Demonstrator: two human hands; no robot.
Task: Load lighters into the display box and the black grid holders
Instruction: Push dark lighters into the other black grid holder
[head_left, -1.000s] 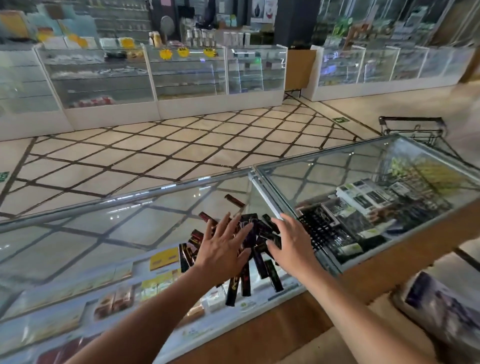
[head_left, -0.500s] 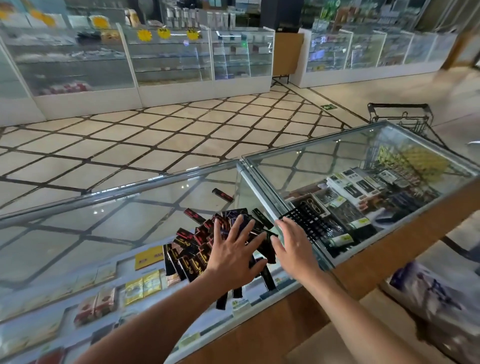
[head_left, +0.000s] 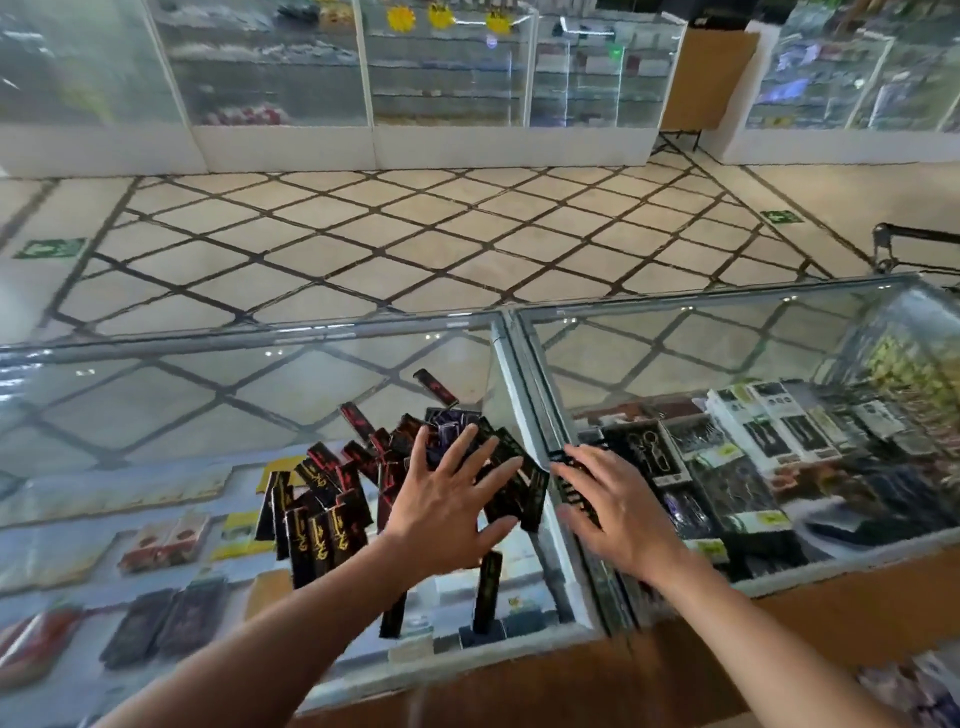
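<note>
Shop cabinets (head_left: 441, 78) line the far side of a tiled floor (head_left: 415, 244), and nearer stands a glass-topped desk (head_left: 208, 405). The person's left hand (head_left: 447, 506) lies over a heap of dark lighters (head_left: 324, 519), its fingers (head_left: 460, 449) spread wide apart and gripping nothing. Just beside it the right hand (head_left: 621, 512) rests at the seam between the two glass panes. Its fingers (head_left: 587, 460) are also apart, touching a black ridged piece (head_left: 569, 486) that may be one of the grid holders, though I cannot tell for sure. The lighters sit loose on the glass, crisscrossed, with one stray lighter (head_left: 435, 387) lying apart farther back. I see no display box, and no lighter is slotted into anything. By my reckoning the loading has hardly begun, and nearly the whole heap is left to sort.
</note>
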